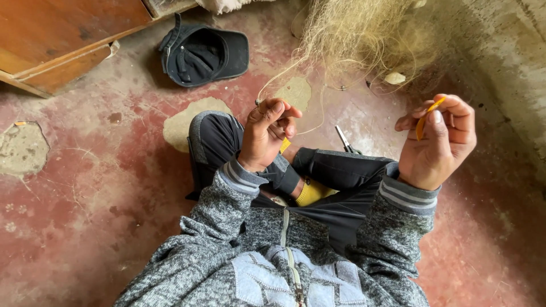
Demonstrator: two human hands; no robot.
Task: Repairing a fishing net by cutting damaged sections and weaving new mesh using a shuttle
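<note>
worn red-painted concrete floor (pixel 85 187), chipped down to pale patches, carries everything; the person sits cross-legged on it in a grey marled zip jacket (pixel 273 261) and dark trousers, with a yellow sock (pixel 311 192) showing at the crossed ankle.

nearest the body, the left hand (pixel 267 133) is raised over the knee, its grip pinched together on a thin pale twine (pixel 318 122), thumb pressed against forefinger, seemingly to keep the strand taut. a small yellow bit peeks out beneath that hand (what it is cannot be told). the twine curves away from the pinch and runs up toward the netting beyond.

on the other side the right hand (pixel 438 142) is held at about the same height, well apart from the left, fingers curled and clamped on a slim yellow netting needle (pixel 427 116); its tip sticks up past the fingertips, angled toward the twine, a hold that leaves the point free.

just past the knees, a pair of small scissors (pixel 343 139) lies on the floor between the hands, within reach of either.

farther off, a heap of fine pale fishing net (pixel 364 34) spreads against the rough grey wall (pixel 506 62), a pale float or stone caught in it. to its left lies a dark cap (pixel 205 54), upturned, near the corner of a wooden cabinet (pixel 62 40).
</note>
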